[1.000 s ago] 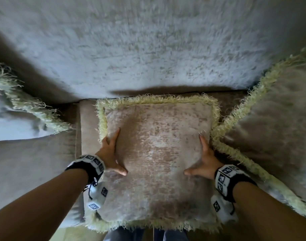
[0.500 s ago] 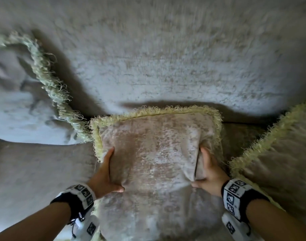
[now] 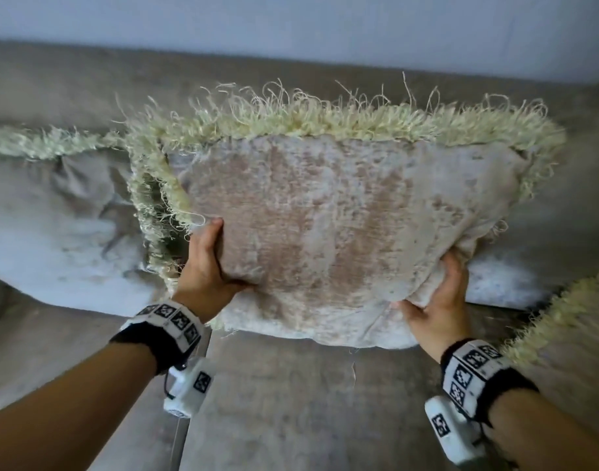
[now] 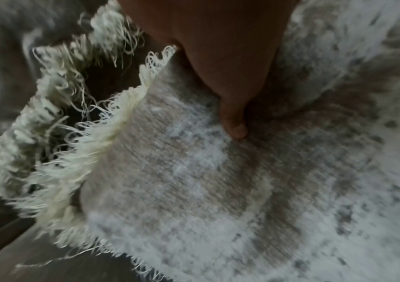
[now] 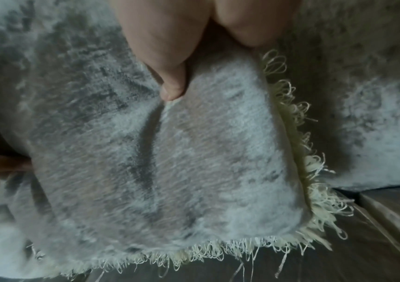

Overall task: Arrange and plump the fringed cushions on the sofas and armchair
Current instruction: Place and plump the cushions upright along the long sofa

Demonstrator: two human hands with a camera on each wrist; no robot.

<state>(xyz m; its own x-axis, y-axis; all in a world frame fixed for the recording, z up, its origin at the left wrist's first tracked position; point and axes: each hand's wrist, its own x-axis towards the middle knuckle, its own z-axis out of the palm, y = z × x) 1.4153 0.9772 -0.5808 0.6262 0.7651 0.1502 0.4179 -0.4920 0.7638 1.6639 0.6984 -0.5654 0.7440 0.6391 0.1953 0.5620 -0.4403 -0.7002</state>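
A beige mottled cushion (image 3: 342,226) with pale yellow fringe hangs in the air above the sofa seat (image 3: 291,402), upright in front of the backrest. My left hand (image 3: 206,263) grips its left side, thumb pressed into the front face, fingers hidden behind. My right hand (image 3: 440,294) grips the lower right side, bunching the fabric. The left wrist view shows the cushion (image 4: 218,181) with my thumb (image 4: 232,122) dug into it. In the right wrist view the cushion (image 5: 170,162) is creased under my thumb (image 5: 172,84).
A second fringed cushion (image 3: 53,205) leans against the backrest on the left, partly behind the held one. A third fringed cushion (image 3: 570,334) lies at the right edge. The sofa backrest (image 3: 87,83) runs below a pale wall (image 3: 291,15).
The cushion lay flat on the seat under both hands; now both hands have lifted it up in front of the backrest. The view has tilted upward to show the wall.
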